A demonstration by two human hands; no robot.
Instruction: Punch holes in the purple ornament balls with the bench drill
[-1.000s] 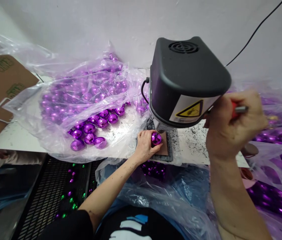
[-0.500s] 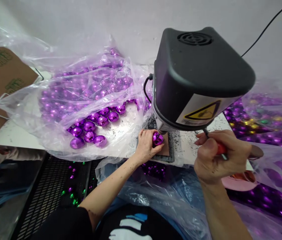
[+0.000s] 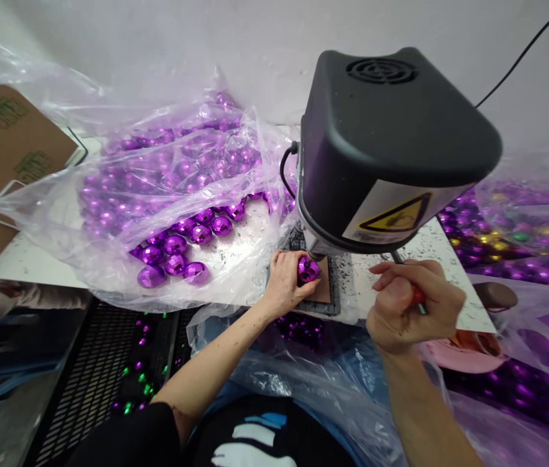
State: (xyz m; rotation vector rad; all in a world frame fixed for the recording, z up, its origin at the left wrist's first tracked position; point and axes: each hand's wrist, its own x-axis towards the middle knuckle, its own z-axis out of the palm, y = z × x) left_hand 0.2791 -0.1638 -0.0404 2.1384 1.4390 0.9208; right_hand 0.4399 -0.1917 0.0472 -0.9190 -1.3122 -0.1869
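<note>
My left hand (image 3: 284,280) is closed around a shiny purple faceted ball (image 3: 308,268), steadying it on a small brown board (image 3: 321,293) over a dark metal base (image 3: 333,306). The ball sits right under the chuck of a black bench drill press (image 3: 395,136); the drill tip is hidden. On the right, my right hand (image 3: 415,305) is wrapped round the drill press's feed lever (image 3: 419,297), whose red part shows between the fingers. To the left, several loose purple balls (image 3: 175,245) lie at the mouth of a clear plastic bag (image 3: 123,188) full of them.
A cardboard box (image 3: 6,143) stands at the far left. Bags of purple, gold and green beads (image 3: 512,240) lie to the right, near a pink container (image 3: 463,353). Below the white table (image 3: 41,272) sits a black mesh crate (image 3: 74,370). Dark shavings dot the tabletop.
My right hand has shifted left and slightly down with the lever. My left hand and the ball stay in place under the chuck.
</note>
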